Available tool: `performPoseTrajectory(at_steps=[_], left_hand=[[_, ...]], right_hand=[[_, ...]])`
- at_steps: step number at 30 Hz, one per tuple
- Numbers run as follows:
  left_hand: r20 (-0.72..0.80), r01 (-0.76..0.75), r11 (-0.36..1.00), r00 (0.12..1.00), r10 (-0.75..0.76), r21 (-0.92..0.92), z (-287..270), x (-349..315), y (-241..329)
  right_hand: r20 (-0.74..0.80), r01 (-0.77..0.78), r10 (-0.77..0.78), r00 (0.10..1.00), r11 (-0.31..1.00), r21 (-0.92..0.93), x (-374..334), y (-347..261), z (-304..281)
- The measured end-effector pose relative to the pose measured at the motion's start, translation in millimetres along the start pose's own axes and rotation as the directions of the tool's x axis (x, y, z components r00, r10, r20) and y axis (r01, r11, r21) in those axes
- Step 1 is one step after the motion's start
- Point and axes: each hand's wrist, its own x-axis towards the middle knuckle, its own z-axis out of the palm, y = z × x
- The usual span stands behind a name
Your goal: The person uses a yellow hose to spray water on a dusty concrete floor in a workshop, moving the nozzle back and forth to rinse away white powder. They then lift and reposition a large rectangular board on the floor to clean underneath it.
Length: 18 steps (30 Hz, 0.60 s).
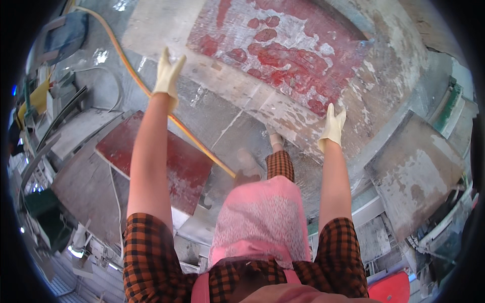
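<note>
A broad, worn board (pixel 212 68) lies ahead of me, pale along its near strip. On it is a red patch or panel (pixel 283 55) with blotchy red and whitish wet-looking areas. Both my hands wear cream rubber gloves. My left hand (pixel 168 76) is at the board's near left part, thumb and fingers spread apart, and nothing shows between them. My right hand (pixel 333 127) reaches to the near right corner of the red area, its fingers also apart. Whether either hand touches the board is hard to tell.
A yellow-orange hose (pixel 124 58) runs across the wet floor, passing behind my left forearm. Left of my legs is a dark red board (pixel 187 164). A stained grey-brown board (pixel 414 171) leans at the right. A red rounded object (pixel 391 289) shows at lower right.
</note>
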Motion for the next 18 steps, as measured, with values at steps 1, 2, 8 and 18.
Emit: performPoseTrajectory(at_steps=[1, 2, 8, 18], left_hand=[[-0.015, -0.027, 1.0, 1.0, 0.027, 0.006, 8.7, 24.4, 1.6], [-0.021, -0.012, 1.0, 1.0, 0.012, 0.005, 18.5, 44.9, 2.9], [-0.026, -0.031, 0.973, 0.999, 0.038, 0.228, 64.9, 103.5, -20.1], [0.151, 0.172, 0.914, 0.981, -0.123, -0.368, 9.1, 113.9, -8.3]], right_hand=[[0.002, 0.035, -0.035, 0.999, 0.999, 0.037, 6.8, 3.3, 13.6], [-0.007, 0.051, -0.05, 0.999, 0.996, 0.07, 11.1, 6.9, 25.6], [-0.084, 0.068, -0.069, 0.994, 0.998, -0.015, 26.3, -5.8, 36.0], [0.312, -0.265, 0.188, 0.931, 0.937, 0.227, -2.4, -26.3, 1.4]])
